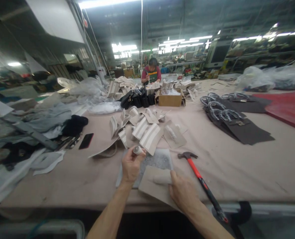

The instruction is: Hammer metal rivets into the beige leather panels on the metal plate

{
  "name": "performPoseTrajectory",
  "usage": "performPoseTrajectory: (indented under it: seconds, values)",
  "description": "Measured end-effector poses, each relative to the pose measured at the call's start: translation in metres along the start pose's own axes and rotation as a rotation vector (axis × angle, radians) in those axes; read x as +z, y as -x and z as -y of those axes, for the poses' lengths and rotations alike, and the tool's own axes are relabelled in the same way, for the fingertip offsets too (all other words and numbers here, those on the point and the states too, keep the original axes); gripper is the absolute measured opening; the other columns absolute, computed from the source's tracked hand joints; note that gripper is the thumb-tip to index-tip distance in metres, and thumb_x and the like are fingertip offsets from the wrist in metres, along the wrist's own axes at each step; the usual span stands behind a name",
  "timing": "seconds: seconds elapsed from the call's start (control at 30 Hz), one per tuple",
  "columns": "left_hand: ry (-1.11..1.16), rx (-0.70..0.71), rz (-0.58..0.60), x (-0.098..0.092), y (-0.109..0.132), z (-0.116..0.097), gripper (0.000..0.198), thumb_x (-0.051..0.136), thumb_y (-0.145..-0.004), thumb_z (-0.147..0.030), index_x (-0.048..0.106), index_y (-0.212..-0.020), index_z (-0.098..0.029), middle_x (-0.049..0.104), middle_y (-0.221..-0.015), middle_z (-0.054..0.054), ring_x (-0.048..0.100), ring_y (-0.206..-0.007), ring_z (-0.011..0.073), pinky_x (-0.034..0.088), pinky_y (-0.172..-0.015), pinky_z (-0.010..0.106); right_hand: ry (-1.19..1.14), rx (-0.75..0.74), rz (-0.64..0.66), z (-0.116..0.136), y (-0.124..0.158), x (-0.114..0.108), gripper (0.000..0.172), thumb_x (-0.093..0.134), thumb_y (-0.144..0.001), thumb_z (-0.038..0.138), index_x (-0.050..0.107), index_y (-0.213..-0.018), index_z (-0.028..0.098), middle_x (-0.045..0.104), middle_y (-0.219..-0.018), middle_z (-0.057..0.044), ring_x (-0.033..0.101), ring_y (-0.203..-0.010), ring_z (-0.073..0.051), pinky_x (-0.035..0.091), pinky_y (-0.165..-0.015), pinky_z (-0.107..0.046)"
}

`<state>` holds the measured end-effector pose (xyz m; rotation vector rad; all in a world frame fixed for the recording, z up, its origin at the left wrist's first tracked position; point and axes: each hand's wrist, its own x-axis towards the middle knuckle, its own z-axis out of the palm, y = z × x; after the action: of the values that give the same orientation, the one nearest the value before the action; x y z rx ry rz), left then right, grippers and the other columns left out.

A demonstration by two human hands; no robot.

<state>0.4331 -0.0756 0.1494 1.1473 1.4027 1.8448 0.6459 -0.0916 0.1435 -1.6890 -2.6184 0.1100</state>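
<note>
My left hand [130, 167] is closed around a short cylinder [138, 150] with a pale round end pointing up. It is too blurred to tell its kind. With its fingers closed on the edge, my right hand [183, 191] grips a beige panel [149, 181] that has a lighter patch on it. The panel lies over the front of a grey, speckled slab [159, 157] on the table. To the right of the slab rests a claw hammer [197, 174] with a red and black handle. Beyond the slab is a loose pile of beige panels [151, 134], some with white strips.
A phone [86, 141] lies to the left on the cloth-covered table [70, 179]. Dark grey bag pieces with wrapped handles [237, 122] lie right, beside a red sheet [289, 108]. A cardboard box [169, 99] and black bags [137, 98] stand farther back. A co-worker [151, 73] sits opposite.
</note>
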Motion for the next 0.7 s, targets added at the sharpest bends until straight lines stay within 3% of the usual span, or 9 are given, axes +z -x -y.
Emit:
performPoseTrajectory:
  seconds: [0.07,0.17,0.37,0.5,0.7]
  values:
    - [-0.042,-0.016,0.054,-0.002,0.005,0.001,0.027,0.077,-0.080,-0.035,0.069,-0.100,-0.018,0.077,-0.094,0.005,0.072,-0.087,0.0203,0.058,-0.084,0.030,-0.077,0.109,0.052,0.003,0.006,-0.003,0.025,0.047,-0.094,0.018,0.063,-0.114,0.015,0.074,-0.093,-0.013,0.073,-0.082,-0.030,0.048,-0.067,-0.035]
    - [-0.097,-0.095,0.129,0.005,0.021,0.019,0.028,0.075,-0.081,-0.033,0.069,-0.104,-0.018,0.077,-0.099,0.007,0.073,-0.091,0.0211,0.057,-0.086,0.031,-0.137,0.178,0.102,0.011,0.022,0.007,0.034,0.049,-0.096,0.024,0.059,-0.127,0.015,0.075,-0.090,-0.013,0.074,-0.083,-0.031,0.050,-0.067,-0.036]
    - [-0.061,-0.188,0.205,0.025,0.042,0.046,0.034,0.073,-0.080,-0.031,0.067,-0.110,-0.018,0.076,-0.102,0.008,0.072,-0.094,0.0203,0.056,-0.088,0.031,-0.179,0.309,0.035,0.012,0.047,0.029,0.039,0.043,-0.100,0.025,0.055,-0.136,0.015,0.076,-0.087,-0.012,0.075,-0.079,-0.030,0.053,-0.068,-0.036]
    - [-0.022,-0.215,0.244,0.037,0.038,0.048,0.032,0.074,-0.076,-0.029,0.068,-0.106,-0.017,0.076,-0.101,0.007,0.072,-0.095,0.0205,0.055,-0.089,0.030,-0.220,0.329,0.045,0.013,0.046,0.031,0.041,0.044,-0.102,0.034,0.055,-0.136,0.014,0.076,-0.089,-0.013,0.075,-0.082,-0.031,0.055,-0.070,-0.037]
    - [0.064,-0.299,0.251,0.045,0.035,0.066,0.035,0.078,-0.071,-0.034,0.067,-0.100,-0.016,0.077,-0.095,0.009,0.073,-0.094,0.0236,0.056,-0.085,0.031,-0.344,0.355,0.132,0.034,0.032,0.029,0.046,0.046,-0.103,0.038,0.051,-0.144,0.017,0.075,-0.090,-0.013,0.075,-0.087,-0.032,0.056,-0.077,-0.040]
